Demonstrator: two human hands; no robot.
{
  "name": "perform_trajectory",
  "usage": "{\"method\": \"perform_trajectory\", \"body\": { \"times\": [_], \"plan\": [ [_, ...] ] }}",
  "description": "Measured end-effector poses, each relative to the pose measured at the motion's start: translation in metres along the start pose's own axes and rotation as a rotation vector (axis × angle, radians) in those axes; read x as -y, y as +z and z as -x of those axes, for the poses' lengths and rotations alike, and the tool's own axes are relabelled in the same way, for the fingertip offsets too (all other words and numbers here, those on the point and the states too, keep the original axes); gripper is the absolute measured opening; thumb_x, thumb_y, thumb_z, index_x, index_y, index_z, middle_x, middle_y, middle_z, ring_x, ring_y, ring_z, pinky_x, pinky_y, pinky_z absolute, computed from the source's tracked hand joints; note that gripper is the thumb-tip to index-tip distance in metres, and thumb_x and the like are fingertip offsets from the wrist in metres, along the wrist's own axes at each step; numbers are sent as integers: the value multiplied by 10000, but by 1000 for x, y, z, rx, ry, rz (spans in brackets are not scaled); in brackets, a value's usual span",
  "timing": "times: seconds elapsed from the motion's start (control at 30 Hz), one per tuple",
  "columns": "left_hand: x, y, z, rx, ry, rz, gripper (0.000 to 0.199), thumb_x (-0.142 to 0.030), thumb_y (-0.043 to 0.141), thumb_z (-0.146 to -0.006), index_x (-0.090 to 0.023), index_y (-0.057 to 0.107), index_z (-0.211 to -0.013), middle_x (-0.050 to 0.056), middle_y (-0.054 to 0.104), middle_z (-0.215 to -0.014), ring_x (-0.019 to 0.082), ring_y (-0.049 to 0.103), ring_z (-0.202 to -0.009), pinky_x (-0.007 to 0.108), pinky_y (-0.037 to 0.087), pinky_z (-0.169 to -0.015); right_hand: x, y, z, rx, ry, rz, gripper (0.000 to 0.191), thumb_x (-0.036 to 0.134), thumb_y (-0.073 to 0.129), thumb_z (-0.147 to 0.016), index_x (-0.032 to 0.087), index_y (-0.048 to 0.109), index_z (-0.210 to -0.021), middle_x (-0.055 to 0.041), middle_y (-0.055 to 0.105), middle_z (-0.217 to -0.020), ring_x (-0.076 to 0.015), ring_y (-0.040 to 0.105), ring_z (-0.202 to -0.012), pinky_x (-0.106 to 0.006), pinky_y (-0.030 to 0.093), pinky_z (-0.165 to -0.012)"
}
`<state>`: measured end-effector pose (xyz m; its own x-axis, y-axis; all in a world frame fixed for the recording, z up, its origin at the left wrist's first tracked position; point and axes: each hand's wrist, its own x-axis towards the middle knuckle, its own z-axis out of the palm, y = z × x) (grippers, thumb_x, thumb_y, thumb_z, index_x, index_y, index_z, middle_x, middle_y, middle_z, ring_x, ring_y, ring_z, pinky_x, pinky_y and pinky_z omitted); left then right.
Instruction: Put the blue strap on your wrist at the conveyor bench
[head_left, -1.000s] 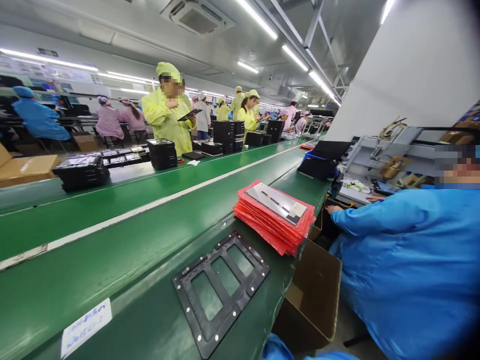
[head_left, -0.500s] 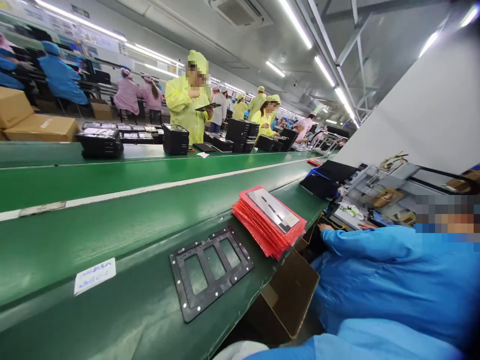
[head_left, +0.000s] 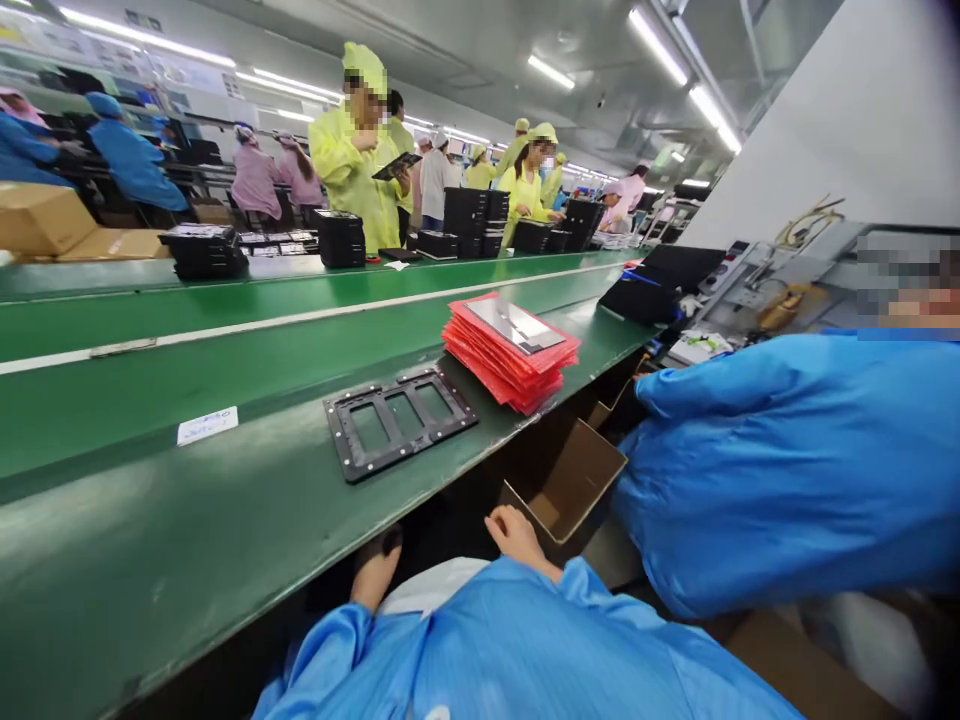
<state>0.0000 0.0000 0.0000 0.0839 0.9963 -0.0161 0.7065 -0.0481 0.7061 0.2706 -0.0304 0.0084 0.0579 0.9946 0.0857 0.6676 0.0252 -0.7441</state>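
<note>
The black three-window frame (head_left: pixel 394 408) lies flat on the green surface (head_left: pixel 247 510), ahead of me, its long axis running from near left to far right, roughly along the edge. A stack of red sleeves (head_left: pixel 499 372) sits just past its right end. My right hand (head_left: pixel 517 537), beside the cardboard box (head_left: pixel 564 480), has curled fingers; whether they grasp anything, I cannot tell. Nor can I for my left hand (head_left: pixel 377 567), by the edge.
</note>
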Motion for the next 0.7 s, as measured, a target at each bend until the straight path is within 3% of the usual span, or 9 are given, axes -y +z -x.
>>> {"method": "perform_trajectory", "body": {
  "times": [0.07, 0.13, 0.23, 0.27, 0.37, 0.43, 0.53, 0.63, 0.7],
  "plan": [
    [-13, 4, 9, 37, 65, -2, 214, -261, 537, -882, -180, 657, -1040, 77, 682, -1068, 228, 637, -1022, 394, 477, -953, 4, 6, -7, 78, -118, -53, 192, 238, 526, -912, 150, 639, -784, -30, 605, -750, -154, 567, -729, -292, 469, -715],
    [-34, 5, 18, 53, 215, 14, 241, -289, 518, -890, -197, 642, -1076, 69, 672, -1086, 213, 628, -1028, 371, 485, -939, 16, 13, -16, 217, -285, -117, 131, 247, 579, -867, 182, 684, -911, -28, 655, -856, -151, 601, -786, -272, 478, -758],
    [-70, 2, 34, 28, 496, 35, 236, -256, 475, -922, -198, 622, -1097, 81, 647, -1101, 202, 597, -1052, 370, 479, -940, 40, 27, -25, 367, -514, -207, 552, 190, 718, -701, 189, 588, -1238, -85, 607, -1210, -211, 554, -1122, -328, 433, -974],
    [-81, 0, 39, 13, 567, 31, 228, -236, 467, -930, -199, 618, -1097, 82, 642, -1100, 199, 589, -1051, 369, 479, -935, 47, 31, -27, 424, -581, -265, 579, 143, 689, -699, 172, 565, -1264, -102, 582, -1263, -220, 520, -1186, -354, 400, -1024],
    [-107, -9, 52, -52, 688, -9, 205, -186, 478, -936, -207, 617, -1085, 76, 626, -1106, 195, 563, -1066, 358, 463, -933, 60, 33, -31, 539, -669, -389, 416, 92, 573, -785, 145, 589, -1197, -96, 609, -1239, -202, 547, -1172, -348, 409, -1020],
    [-120, -16, 57, -104, 707, -5, 215, -162, 491, -932, -212, 609, -1104, 72, 611, -1090, 187, 561, -1046, 333, 467, -902, 63, 20, -33, 537, -667, -410, 317, 143, 559, -848, 154, 602, -1162, -69, 641, -1171, -188, 597, -1085, -307, 456, -940],
    [-137, -24, 57, -137, 660, 105, 232, -159, 502, -934, -234, 592, -1135, 51, 586, -1045, 156, 567, -984, 285, 475, -842, 60, -21, -35, 498, -613, -455, 251, 293, 640, -867, 188, 639, -1094, -17, 674, -995, -168, 630, -900, -253, 472, -794],
    [-157, -23, 49, -96, 584, 225, 205, -198, 512, -942, -257, 591, -1122, 28, 585, -1033, 142, 565, -956, 272, 467, -826, 48, -68, -35, 419, -549, -474, 300, 418, 709, -819, 193, 677, -1016, 6, 628, -823, -141, 576, -741, -237, 439, -687],
    [-171, -16, 40, -17, 533, 269, 193, -241, 516, -946, -261, 590, -1123, 21, 593, -1038, 141, 568, -931, 270, 468, -802, 37, -91, -33, 285, -561, -404, 329, 487, 731, -781, 197, 711, -936, -1, 556, -784, -142, 518, -724, -250, 406, -662]
  ]
}}
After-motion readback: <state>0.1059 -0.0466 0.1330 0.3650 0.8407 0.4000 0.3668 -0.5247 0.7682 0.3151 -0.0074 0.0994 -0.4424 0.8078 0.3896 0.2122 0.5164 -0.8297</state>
